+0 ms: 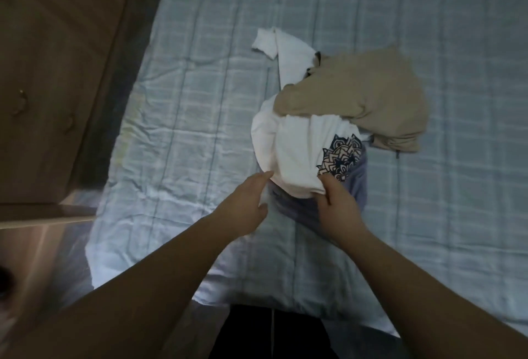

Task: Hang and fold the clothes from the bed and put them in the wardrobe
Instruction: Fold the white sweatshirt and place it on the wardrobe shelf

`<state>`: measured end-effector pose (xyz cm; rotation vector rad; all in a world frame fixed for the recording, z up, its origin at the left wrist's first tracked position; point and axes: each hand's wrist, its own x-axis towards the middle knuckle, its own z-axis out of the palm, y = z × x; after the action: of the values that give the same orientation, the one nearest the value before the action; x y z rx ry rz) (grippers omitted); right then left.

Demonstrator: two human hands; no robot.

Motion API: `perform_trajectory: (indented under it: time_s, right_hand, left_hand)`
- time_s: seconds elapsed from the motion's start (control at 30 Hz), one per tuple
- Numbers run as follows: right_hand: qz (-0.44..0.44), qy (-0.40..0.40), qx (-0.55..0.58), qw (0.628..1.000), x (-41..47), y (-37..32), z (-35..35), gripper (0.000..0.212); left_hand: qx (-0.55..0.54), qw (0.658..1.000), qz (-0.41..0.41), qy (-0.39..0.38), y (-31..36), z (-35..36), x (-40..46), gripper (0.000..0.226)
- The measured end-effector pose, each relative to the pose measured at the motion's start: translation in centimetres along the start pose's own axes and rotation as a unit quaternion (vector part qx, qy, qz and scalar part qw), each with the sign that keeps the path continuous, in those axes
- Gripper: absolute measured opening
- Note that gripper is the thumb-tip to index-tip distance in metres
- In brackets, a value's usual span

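Right grip point(333, 201) pinching white shirt point(297, 153), beige garment point(363, 101) overlapping

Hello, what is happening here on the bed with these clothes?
A person stands at the light blue checked bed and sorts a small pile of clothes. The right hand pinches the near edge of a white T-shirt with a dark mandala print; the left hand reaches for the same edge with straight fingers. A beige garment lies over the far part of the pile and a grey-blue garment lies underneath. Nothing is folded yet. A brown wooden wardrobe stands to the left.
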<state>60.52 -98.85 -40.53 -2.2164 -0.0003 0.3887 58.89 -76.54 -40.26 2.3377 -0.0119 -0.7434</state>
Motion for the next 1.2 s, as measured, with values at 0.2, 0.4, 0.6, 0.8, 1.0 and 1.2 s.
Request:
perform_trajectory:
  time_s: [0.2,0.4,0.6,0.8,1.0,1.2]
  right_hand:
    - [0.037,0.095,0.081,0.992,-4.4,-10.4,-5.1,0.014]
    - [-0.071,0.133,0.110,0.983,-8.0,-21.0,-10.3,0.018]
    - [-0.095,0.153,0.165,0.970,-9.5,-26.5,-14.7,0.009]
    - [-0.118,0.148,0.235,0.953,-10.7,-31.3,-19.3,0.014]
    - [-0.119,0.199,0.299,0.926,-11.8,-34.3,-23.3,0.025]
    - [-0.106,0.366,0.264,0.886,-12.5,-32.6,-22.9,0.017]
  left_hand:
    - [-0.016,0.998,0.055,0.001,5.5,-7.6,-5.5,0.066]
    - [0.006,0.985,0.154,0.080,10.8,-15.4,-10.2,0.068]
    - [-0.015,0.962,0.239,0.128,15.9,-21.8,-12.5,0.060]
    - [-0.058,0.938,0.319,0.122,22.7,-24.8,-14.0,0.054]
    - [-0.175,0.908,0.355,0.141,28.3,-26.7,-15.4,0.016]
    - [-0.158,0.901,0.355,0.193,32.2,-29.1,-15.7,0.015]
